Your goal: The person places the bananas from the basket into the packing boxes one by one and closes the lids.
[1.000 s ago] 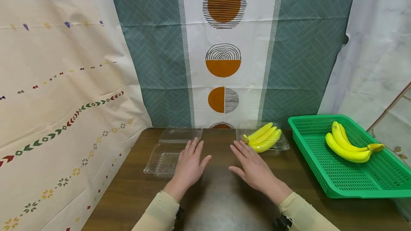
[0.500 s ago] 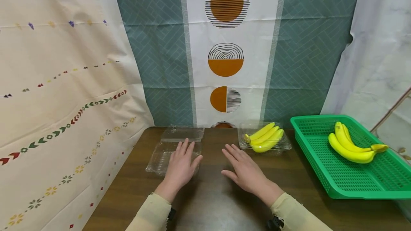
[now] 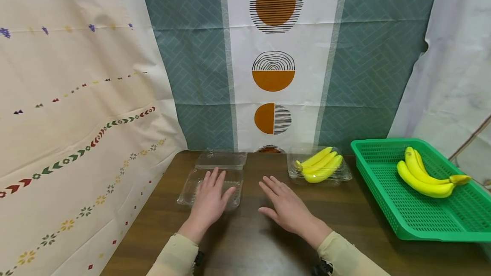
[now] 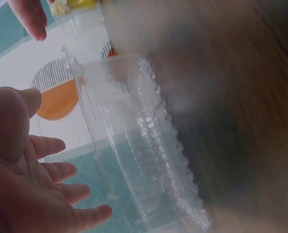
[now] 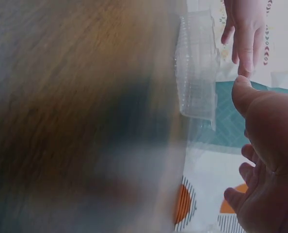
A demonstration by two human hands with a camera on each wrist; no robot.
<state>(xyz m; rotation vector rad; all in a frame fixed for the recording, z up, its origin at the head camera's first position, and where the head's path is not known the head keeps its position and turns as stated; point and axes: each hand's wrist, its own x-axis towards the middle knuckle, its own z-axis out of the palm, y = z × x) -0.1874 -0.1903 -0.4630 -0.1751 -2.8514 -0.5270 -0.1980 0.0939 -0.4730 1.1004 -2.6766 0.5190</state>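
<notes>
My left hand (image 3: 209, 199) hovers with straight fingers over the near part of a clear plastic clamshell container (image 3: 188, 191), whose lid (image 3: 220, 159) is folded back flat behind it. In the left wrist view the container (image 4: 129, 141) stands beyond the fingertips, with nothing inside. My right hand (image 3: 287, 208) is held over the middle of the table, fingers extended and holding nothing. Behind it, a second clear clamshell (image 3: 341, 176) contains a bunch of yellow bananas (image 3: 320, 165). The right wrist view shows the first container (image 5: 197, 68) past the right thumb.
At the right stands a green plastic basket (image 3: 429, 225) with another bunch of bananas (image 3: 426, 178) in it. The brown wooden table (image 3: 249, 250) ends at a patterned cloth (image 3: 203, 63) at the back. A cream embroidered cloth (image 3: 76, 110) hangs along the left side.
Both hands have drifted left in the head view; the left hand now overlaps more of the clamshell. The containers and basket sit slightly farther right as the head view shifts.
</notes>
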